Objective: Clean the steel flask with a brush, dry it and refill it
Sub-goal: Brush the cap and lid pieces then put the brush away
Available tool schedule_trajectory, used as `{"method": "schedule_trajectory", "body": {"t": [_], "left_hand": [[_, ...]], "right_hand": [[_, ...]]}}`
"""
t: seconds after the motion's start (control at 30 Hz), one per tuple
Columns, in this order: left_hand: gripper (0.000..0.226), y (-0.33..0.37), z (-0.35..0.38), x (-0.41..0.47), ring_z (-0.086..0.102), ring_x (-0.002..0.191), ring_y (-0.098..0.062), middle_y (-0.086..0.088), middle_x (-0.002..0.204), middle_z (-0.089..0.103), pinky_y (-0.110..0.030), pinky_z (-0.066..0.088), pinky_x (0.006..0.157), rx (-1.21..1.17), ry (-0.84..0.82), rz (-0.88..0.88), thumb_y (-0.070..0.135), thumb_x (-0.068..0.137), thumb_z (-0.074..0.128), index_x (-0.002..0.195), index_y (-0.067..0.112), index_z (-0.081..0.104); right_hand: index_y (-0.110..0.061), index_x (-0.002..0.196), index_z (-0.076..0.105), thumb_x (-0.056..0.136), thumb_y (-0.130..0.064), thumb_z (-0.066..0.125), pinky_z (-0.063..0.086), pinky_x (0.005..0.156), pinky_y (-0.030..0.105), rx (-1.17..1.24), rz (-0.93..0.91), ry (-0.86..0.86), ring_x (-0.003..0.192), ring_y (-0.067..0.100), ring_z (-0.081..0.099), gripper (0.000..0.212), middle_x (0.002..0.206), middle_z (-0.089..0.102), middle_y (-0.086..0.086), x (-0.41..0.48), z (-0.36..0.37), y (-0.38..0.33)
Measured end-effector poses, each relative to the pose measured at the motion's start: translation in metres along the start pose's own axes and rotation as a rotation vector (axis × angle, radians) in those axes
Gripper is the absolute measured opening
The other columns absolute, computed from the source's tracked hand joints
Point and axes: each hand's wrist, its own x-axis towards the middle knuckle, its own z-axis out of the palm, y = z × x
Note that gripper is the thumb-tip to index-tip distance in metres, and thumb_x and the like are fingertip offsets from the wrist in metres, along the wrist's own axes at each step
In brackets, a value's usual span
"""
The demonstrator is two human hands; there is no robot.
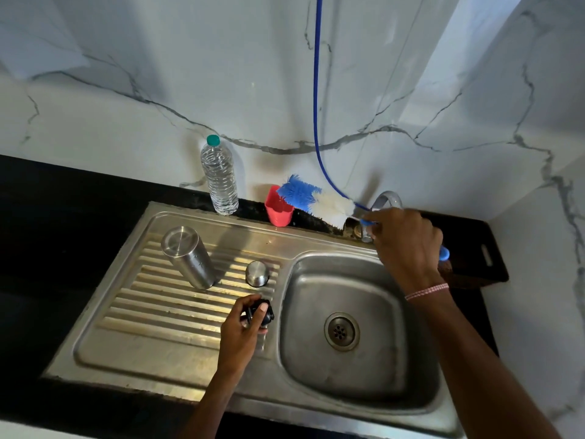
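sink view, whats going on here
A person is at a steel sink. The right hand grips a blue-and-white bottle brush by its handle, up near the tap. The left hand holds a small black stopper over the drainboard. The steel flask stands on the drainboard, closed end up, with a steel cap beside it. The brush is not touching the flask.

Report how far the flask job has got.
Done: steel flask is apart, standing mouth-down on the drainboard, its steel cap beside it. In hand: right hand grips the brush, left hand holds the black stopper. Left: drying and refilling; the water bottle stands capped.
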Motion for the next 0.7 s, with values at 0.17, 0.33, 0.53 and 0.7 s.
{"method": "schedule_trajectory", "body": {"t": [0.17, 0.33, 0.53, 0.7], "left_hand": [[0.048, 0.006, -0.002, -0.001, 0.075, 0.104, -0.025, -0.002, 0.116, 0.073, -0.054, 0.064, 0.076, -0.1, 0.015, -0.042, 0.056, 0.085, 0.075, 0.121, 0.026, 0.069], [0.035, 0.011, 0.006, 0.005, 0.071, 0.114, -0.027, -0.01, 0.122, 0.072, -0.049, 0.062, 0.088, -0.246, -0.012, -0.147, 0.037, 0.095, 0.067, 0.126, 0.021, 0.07], [0.048, 0.022, 0.031, 0.015, 0.075, 0.106, -0.025, -0.017, 0.124, 0.072, -0.035, 0.063, 0.089, -0.527, -0.011, -0.395, 0.029, 0.092, 0.066, 0.131, 0.001, 0.063], [0.043, 0.021, 0.05, 0.023, 0.075, 0.104, -0.027, -0.018, 0.124, 0.07, -0.04, 0.061, 0.094, -0.635, -0.035, -0.458, 0.021, 0.087, 0.07, 0.125, 0.003, 0.064]], "right_hand": [[-0.048, 0.114, 0.07, 0.091, -0.031, 0.066, 0.051, 0.079, 0.041, 0.404, 0.259, -0.133, 0.097, 0.041, 0.067, 0.03, 0.101, 0.074, 0.011, -0.07, 0.025, 0.017], [-0.026, 0.113, 0.077, 0.091, -0.008, 0.071, 0.038, 0.044, 0.023, 0.997, 0.596, -0.363, 0.044, 0.011, 0.05, 0.029, 0.071, 0.075, -0.001, -0.155, 0.112, 0.045], [-0.012, 0.109, 0.077, 0.075, -0.027, 0.085, 0.02, 0.038, 0.016, 1.5, 0.753, -0.494, 0.044, 0.012, 0.029, 0.039, 0.078, 0.069, 0.019, -0.201, 0.133, 0.08], [-0.015, 0.103, 0.078, 0.039, -0.057, 0.095, 0.02, 0.041, 0.016, 1.643, 0.756, -0.52, 0.042, 0.012, 0.029, 0.079, 0.079, 0.07, 0.021, -0.217, 0.137, 0.1]]}}
